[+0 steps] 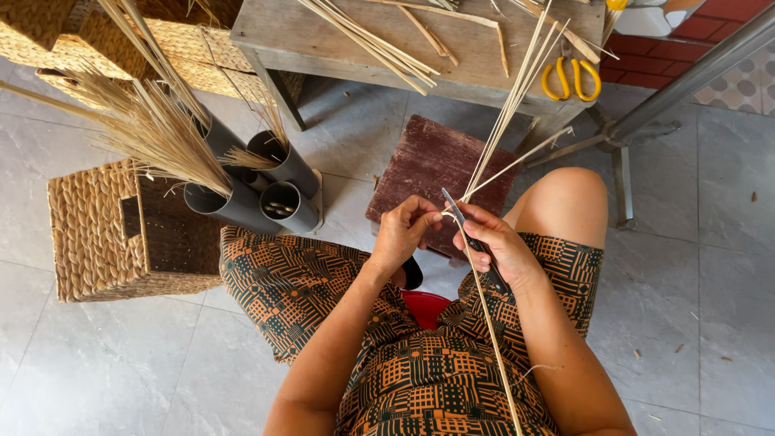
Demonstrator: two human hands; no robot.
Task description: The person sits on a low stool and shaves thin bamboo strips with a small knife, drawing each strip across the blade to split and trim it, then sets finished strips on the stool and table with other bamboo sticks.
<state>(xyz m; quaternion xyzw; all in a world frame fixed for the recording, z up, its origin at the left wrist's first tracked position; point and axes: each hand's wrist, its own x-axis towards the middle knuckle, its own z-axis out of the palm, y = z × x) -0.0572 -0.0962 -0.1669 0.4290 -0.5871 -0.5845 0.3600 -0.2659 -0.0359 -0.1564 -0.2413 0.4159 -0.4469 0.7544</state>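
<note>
My right hand [494,245] grips a small dark-handled knife [457,212], blade pointing up and to the left. My left hand [404,230] pinches thin pale bamboo strips [507,113] right beside the blade. The strips fan upward over the wooden table and one long strip [494,339] runs down across my lap. Both hands meet above a dark red wooden block [432,161]. I sit in a patterned orange and dark green dress.
A worn wooden table [282,32] carries loose strips and yellow-handled scissors [571,79]. Grey tubes [278,202] hold dried straw at left, next to a woven basket [89,234]. More wicker is stacked behind. A metal stand [638,121] rises at right on the tiled floor.
</note>
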